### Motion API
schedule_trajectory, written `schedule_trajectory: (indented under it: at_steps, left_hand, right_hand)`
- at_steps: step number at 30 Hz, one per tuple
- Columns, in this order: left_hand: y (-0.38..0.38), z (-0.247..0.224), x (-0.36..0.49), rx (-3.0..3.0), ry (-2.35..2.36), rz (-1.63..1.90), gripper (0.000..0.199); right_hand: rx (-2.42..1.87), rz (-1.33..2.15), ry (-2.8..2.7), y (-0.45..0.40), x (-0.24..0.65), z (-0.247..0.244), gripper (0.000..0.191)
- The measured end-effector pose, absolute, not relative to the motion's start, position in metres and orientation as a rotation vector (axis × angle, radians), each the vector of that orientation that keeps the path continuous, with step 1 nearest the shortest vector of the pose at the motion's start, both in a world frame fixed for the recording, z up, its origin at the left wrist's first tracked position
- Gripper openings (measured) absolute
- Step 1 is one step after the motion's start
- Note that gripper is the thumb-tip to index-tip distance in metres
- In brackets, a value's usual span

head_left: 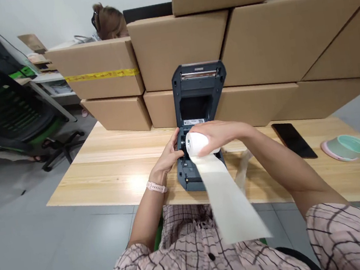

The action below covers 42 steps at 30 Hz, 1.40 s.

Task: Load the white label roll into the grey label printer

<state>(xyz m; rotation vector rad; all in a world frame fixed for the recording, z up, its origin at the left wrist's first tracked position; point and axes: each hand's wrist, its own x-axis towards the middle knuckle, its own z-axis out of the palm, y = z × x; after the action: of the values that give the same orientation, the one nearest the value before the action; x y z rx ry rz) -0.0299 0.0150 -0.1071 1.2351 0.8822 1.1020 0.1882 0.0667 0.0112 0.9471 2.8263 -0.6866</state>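
Note:
A dark grey label printer (188, 169) stands on the wooden table with its lid (200, 85) swung up and back. My right hand (221, 132) is wrapped over a white paper roll (197, 143), holding it above the printer's open bay. From the roll a long loose strip of paper (231, 199) hangs toward me, past the table's front edge. My left hand (168, 154) grips the left side of the printer, its thumb reaching in over the rim beside the roll. Most of the bay is hidden by the roll and my right hand.
Cardboard boxes (180, 39) are stacked along the back of the table (113, 162). A phone (294, 140) and a round green-and-pink container (345, 147) lie on the right. Another strip of paper (243, 170) is right of the printer. A person's head (110, 22) shows behind the boxes; an office chair (5, 110) stands left.

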Motion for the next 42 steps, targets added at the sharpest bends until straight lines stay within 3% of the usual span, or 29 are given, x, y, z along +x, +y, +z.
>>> schedule_trajectory:
  at_steps: [7,13,14,16,17,26,35,42]
  left_hand:
    - [0.015,-0.109,-0.03,1.191,0.868,1.128,0.111]
    - [0.013,-0.107,-0.029,1.164,0.859,1.132,0.108]
    - [0.013,-0.107,-0.029,1.161,0.855,1.137,0.107]
    - [0.013,-0.108,-0.029,1.155,0.86,1.148,0.105]
    - [0.014,-0.108,-0.028,1.153,0.866,1.155,0.105]
    - [0.011,-0.107,-0.027,1.14,0.869,1.17,0.105]
    - [0.01,-0.104,-0.026,1.167,0.895,1.164,0.105]
    - [0.012,-0.104,-0.027,1.174,0.906,1.155,0.107]
  right_hand:
    - [1.056,-0.444,2.671,0.069,0.155,-0.022,0.07]
    - [1.165,-0.782,3.006,0.068,0.234,0.0,0.048]
    - [1.362,-0.675,3.029,0.07,0.258,0.0,0.042]
    - [1.844,-0.098,2.791,0.072,0.306,-0.011,0.036]
    - [1.942,-0.033,2.688,0.073,0.327,-0.022,0.036]
    - [1.993,0.035,2.69,0.042,0.388,-0.137,0.034]
    - [2.211,0.186,2.563,0.036,0.442,-0.152,0.047]
    - [2.266,0.199,2.512,0.046,0.46,-0.156,0.044]
